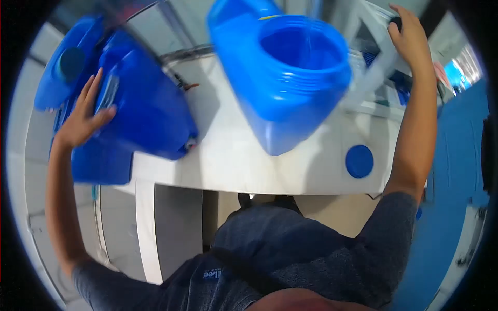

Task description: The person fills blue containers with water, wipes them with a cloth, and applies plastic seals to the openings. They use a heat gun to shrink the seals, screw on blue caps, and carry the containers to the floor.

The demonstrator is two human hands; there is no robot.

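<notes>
My left hand (85,114) lies with its fingers stretched out against a dark blue jerrycan (148,103) at the left of the table. Behind that hand is another blue jerrycan (72,52) with a round cap. My right hand (412,39) reaches up at the far right, its thumb and fingers around a dark knob (396,22) on a white frame. In the middle stands a lighter blue, wide-mouthed jerrycan (290,98), uncapped, with a thin clear stream running down into its opening. Neither hand touches it. A round blue lid (359,160) rests on the table to its right.
The white table (223,166) runs along my front, its near edge just ahead of my body. A white frame (371,62) with small items behind it stands back right. A blue panel (456,171) is to my right, a grey cabinet (178,228) below left.
</notes>
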